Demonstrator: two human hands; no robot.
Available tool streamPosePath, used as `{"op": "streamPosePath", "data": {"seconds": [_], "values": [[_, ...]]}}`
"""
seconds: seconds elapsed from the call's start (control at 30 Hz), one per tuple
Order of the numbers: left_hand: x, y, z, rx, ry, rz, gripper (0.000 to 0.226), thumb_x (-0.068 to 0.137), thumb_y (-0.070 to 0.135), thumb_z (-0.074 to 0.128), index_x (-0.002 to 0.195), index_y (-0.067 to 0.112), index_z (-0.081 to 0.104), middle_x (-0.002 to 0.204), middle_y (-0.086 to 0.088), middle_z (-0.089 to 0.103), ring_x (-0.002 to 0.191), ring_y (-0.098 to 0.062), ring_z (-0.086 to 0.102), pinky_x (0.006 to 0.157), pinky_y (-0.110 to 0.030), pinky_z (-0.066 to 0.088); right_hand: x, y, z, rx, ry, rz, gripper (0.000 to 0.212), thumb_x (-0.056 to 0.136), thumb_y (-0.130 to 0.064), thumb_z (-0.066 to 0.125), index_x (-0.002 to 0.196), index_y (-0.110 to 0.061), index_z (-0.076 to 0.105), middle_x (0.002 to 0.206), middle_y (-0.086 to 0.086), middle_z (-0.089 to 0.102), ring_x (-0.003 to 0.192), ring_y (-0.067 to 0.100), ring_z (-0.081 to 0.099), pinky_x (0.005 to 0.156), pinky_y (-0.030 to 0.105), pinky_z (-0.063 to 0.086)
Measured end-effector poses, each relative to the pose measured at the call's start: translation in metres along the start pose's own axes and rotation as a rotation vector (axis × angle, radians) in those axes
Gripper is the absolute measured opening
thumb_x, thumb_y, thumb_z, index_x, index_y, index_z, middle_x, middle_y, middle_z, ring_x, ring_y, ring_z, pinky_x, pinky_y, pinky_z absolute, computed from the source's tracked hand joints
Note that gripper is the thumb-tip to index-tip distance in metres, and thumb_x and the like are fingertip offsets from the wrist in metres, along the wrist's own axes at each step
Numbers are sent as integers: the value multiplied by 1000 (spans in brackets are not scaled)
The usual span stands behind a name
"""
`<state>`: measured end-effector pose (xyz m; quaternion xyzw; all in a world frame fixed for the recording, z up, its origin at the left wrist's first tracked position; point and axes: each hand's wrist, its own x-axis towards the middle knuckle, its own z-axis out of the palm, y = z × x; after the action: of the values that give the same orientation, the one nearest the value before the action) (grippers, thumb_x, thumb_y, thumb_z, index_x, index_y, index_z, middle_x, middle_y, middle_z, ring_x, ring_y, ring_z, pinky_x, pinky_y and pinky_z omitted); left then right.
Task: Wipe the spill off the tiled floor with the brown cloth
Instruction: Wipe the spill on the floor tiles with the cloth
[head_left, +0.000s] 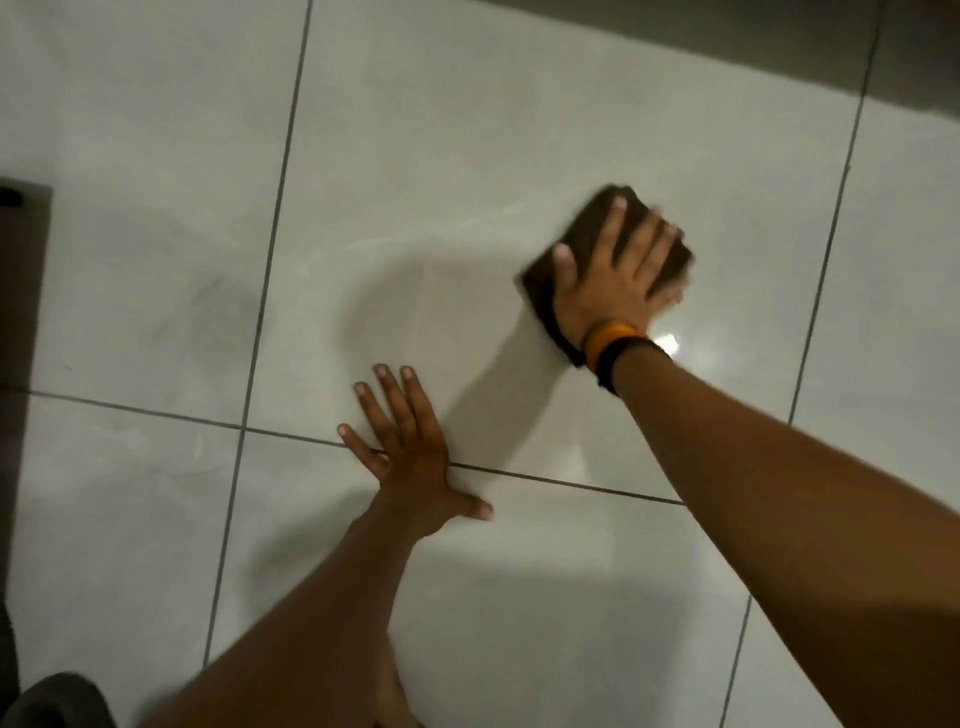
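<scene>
A: Brown cloth (587, 234) lies folded flat on the pale tiled floor (415, 130), up and to the right of the middle, inside one big tile. Its edges are blurred.

B: And what is on it?

A: The right hand (613, 275) is pressed down on top of it, palm flat, fingers (639, 244) spread toward the far side. So that grip is opened out flat and pushes on the cloth; it does not close round it. Part of the cloth shows past the fingertips and along the thumb side, down to the wrist.

B: Anything on the wrist?

A: Bands (615, 345), orange and black, just behind the hand.

B: The other hand?

A: The left hand (410, 452) lies flat on the floor nearer the person, fingers apart, holding nothing. Its palm sits across a dark grout line (571, 484) where two tiles meet. It is well apart from the cloth.

B: Can you see the spill?

A: Between the two hands the tile has a faint curved smear (374, 291), duller than the glossy floor around it. Whether it is wet I cannot tell. A bright spot of light (667, 344) glares off the tile beside the right wrist.
</scene>
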<state>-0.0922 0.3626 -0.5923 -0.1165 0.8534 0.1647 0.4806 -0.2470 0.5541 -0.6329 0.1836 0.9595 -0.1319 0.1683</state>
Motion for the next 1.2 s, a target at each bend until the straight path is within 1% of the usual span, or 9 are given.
{"op": "streamPosePath", "data": {"seconds": [0.1,0.23,0.43,0.57,0.7,0.87,1.0,1.1,1.2], "values": [[2,1,0,5,16,16,189,28,81,83,144,13,-49,148,-15,-60,138,-42,-54,101,-68,-33,-7,-47,13,-161,-31,-400,77,99,-63,28,165,-26,10,174,14,4,161,38,0,119,75,1],[-12,-17,-9,24,44,95,187,23,91,73,154,15,-36,158,-13,-48,146,-37,-45,113,-70,-24,-97,16,31,-286,-110,-732,74,101,-63,29,164,-28,15,174,13,12,161,36,7,119,74,14],[-25,-75,-44,152,-77,51,188,30,80,86,144,16,-50,144,-18,-62,135,-39,-57,110,-73,-25,-237,116,49,-295,-177,-164,80,99,-62,27,164,-17,20,171,25,11,158,46,9,118,77,16],[-17,-78,-45,174,-117,61,190,31,71,92,141,13,-52,139,-22,-65,132,-45,-58,105,-74,-28,-280,59,79,-272,-267,-561,79,95,-64,40,162,-23,24,169,18,12,156,44,22,115,79,17],[-11,-92,-45,224,-98,112,193,27,70,92,143,12,-50,139,-21,-65,130,-46,-58,100,-73,-30,-190,-12,77,-174,-133,-710,72,99,-61,39,162,-30,26,172,12,20,159,37,16,119,75,14],[-9,-92,-41,229,-89,66,194,25,66,95,146,10,-46,143,-21,-62,126,-42,-62,103,-73,-28,-89,21,30,-192,-51,-279,74,101,-61,26,165,-28,9,174,13,4,161,35,0,123,71,5],[-9,-92,-41,218,-81,75,192,30,62,96,140,13,-53,137,-20,-67,127,-44,-62,105,-74,-28,-183,65,29,-198,-163,-2,83,97,-63,17,165,-17,7,172,25,5,159,44,1,118,76,15],[-6,-96,-39,228,-63,90,190,33,60,96,138,14,-55,136,-20,-68,127,-45,-61,106,-76,-26,-261,24,64,-237,-293,-178,85,94,-64,30,163,-15,19,169,27,11,156,50,11,114,81,18],[-3,-98,-32,242,-13,82,189,33,61,96,142,15,-52,137,-19,-67,126,-43,-61,104,-71,-29,-229,-46,83,-187,-242,-464,80,97,-64,36,164,-24,17,171,20,15,158,43,12,118,79,10]]}}
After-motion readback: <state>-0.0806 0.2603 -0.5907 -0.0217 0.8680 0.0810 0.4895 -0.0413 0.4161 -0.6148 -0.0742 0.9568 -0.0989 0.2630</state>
